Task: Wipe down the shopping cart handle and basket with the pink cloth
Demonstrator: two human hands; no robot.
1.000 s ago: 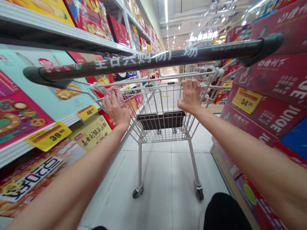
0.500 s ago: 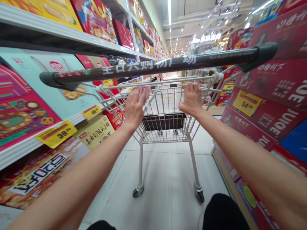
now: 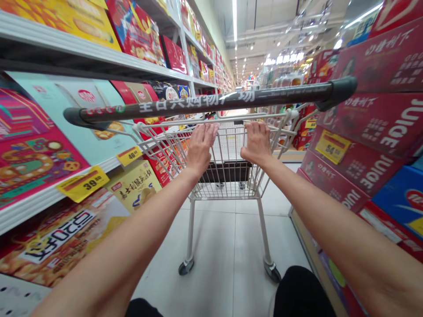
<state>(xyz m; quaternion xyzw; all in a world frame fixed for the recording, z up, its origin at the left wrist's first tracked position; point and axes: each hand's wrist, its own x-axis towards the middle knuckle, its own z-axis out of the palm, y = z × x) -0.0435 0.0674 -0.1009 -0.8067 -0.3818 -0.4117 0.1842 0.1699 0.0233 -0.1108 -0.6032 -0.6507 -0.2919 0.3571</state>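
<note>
A wire shopping cart point(image 3: 231, 185) stands in a store aisle ahead of me, its dark handle bar point(image 3: 205, 102) crossing the view near the camera. My right hand point(image 3: 256, 141) is curled over the cart's upper back wire rail. My left hand point(image 3: 200, 147) lies on the same rail just to its left, fingers pressed down on a pink cloth point(image 3: 211, 129) whose edge shows beyond the fingertips. Both arms reach forward under the handle bar.
Shelves of boxed biscuits point(image 3: 42, 145) with yellow price tags point(image 3: 82, 183) line the left. Stacked red juice cartons point(image 3: 370, 132) wall the right. A pale tiled floor point(image 3: 228, 246) runs down the aisle between them.
My left hand slid right along the rail with the pink cloth, from the cart's left corner to beside my right hand. The cart drew slightly farther away.
</note>
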